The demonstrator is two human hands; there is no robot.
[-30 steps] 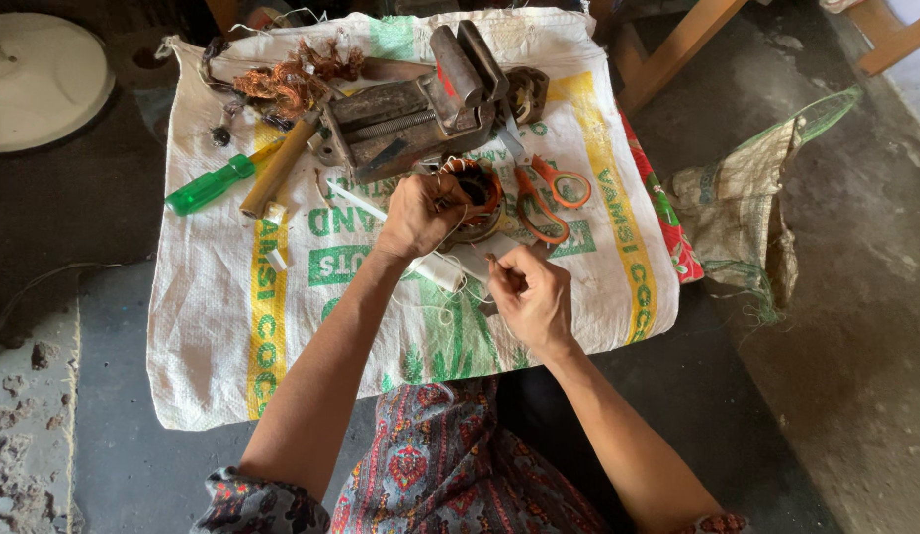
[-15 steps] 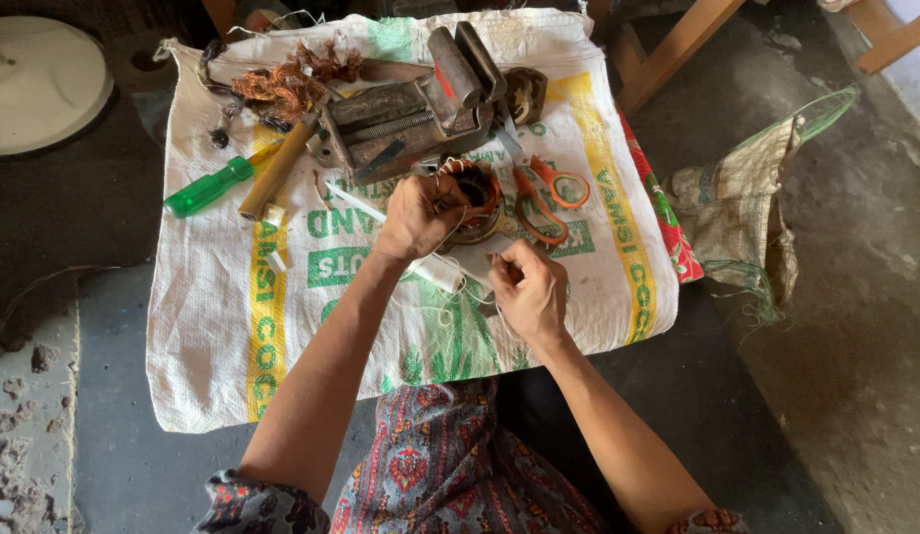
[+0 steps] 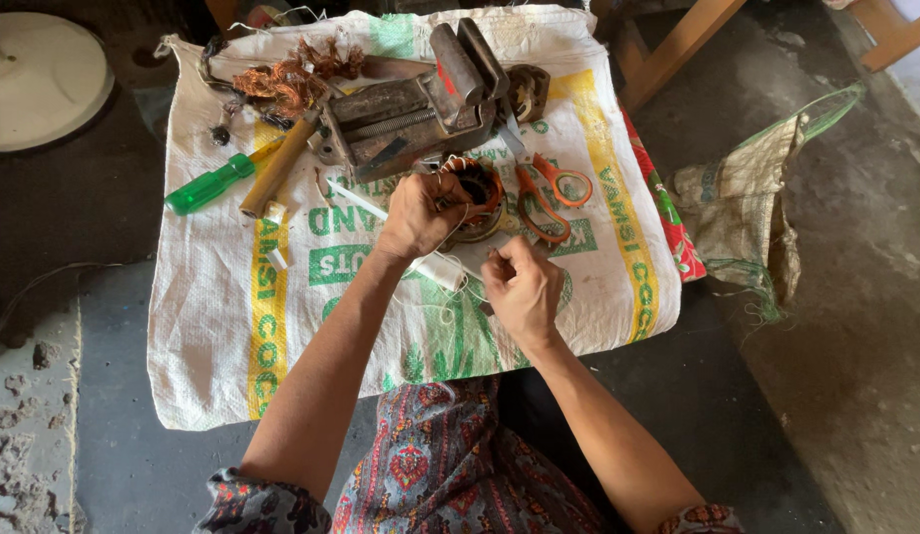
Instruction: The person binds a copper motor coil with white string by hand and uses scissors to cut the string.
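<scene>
Head view: one round stator (image 3: 477,198) sits mid-sack (image 3: 222,326), just below one vise (image 3: 420,109). The left hand (image 3: 417,213) has its grip clamped on the stator; the right hand (image 3: 522,287) pinches one thread (image 3: 458,259). One pair of scissors (image 3: 544,193) and one green screwdriver (image 3: 211,185) lie nearby.

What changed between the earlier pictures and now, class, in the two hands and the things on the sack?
Very little. The right hand has drawn slightly back from the round wound coil, pinching what looks like a thin white thread. The left hand kept its grip on the coil. The orange scissors, metal vise, green-handled screwdriver and woven sack lie as before.
</scene>
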